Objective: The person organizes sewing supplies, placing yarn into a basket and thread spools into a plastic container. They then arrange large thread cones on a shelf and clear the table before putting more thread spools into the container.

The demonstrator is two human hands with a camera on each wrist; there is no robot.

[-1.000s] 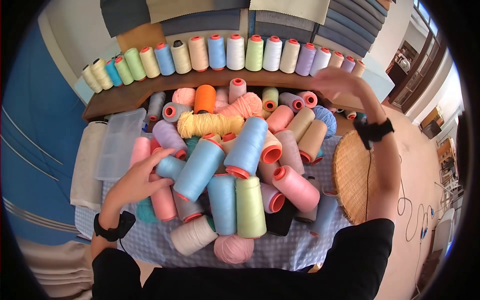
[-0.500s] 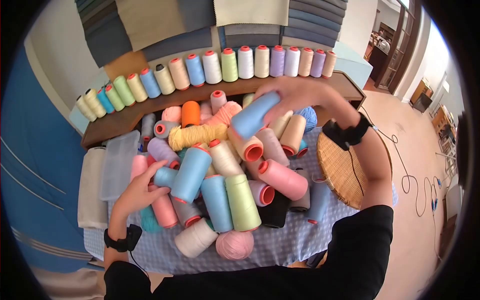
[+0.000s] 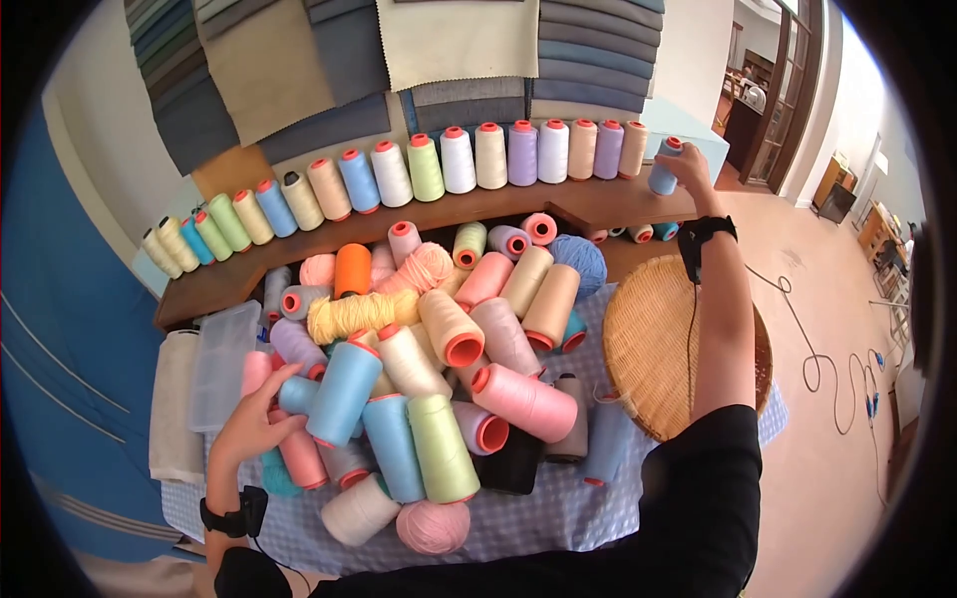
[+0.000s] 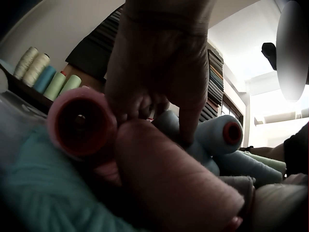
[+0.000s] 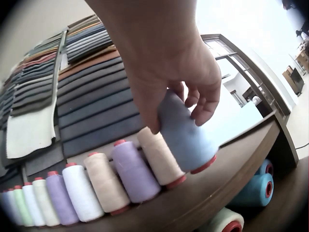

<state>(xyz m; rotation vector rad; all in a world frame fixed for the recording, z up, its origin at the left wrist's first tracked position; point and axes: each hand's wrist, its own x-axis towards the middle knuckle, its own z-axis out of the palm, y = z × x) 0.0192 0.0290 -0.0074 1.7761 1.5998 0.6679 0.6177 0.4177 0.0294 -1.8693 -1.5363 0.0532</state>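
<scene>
Fabric swatches (image 3: 459, 45) hang behind a wooden shelf (image 3: 618, 204), where a row of cones runs leftward from the right grip. Down on the heap, the left hand (image 3: 247, 431) spreads thumb and fingers apart by a small blue cone (image 3: 297, 396), with a pink cone (image 3: 302, 458) below the thumb. At far right, the right hand (image 5: 174, 63) pinches a light blue cone (image 5: 186, 137) by its narrow top; the body lies below the fingertips, long axis near upright, red base down. Just left of that grip stands the row's end beige cone (image 5: 160, 157). Whether the held base touches the shelf, I cannot tell.
</scene>
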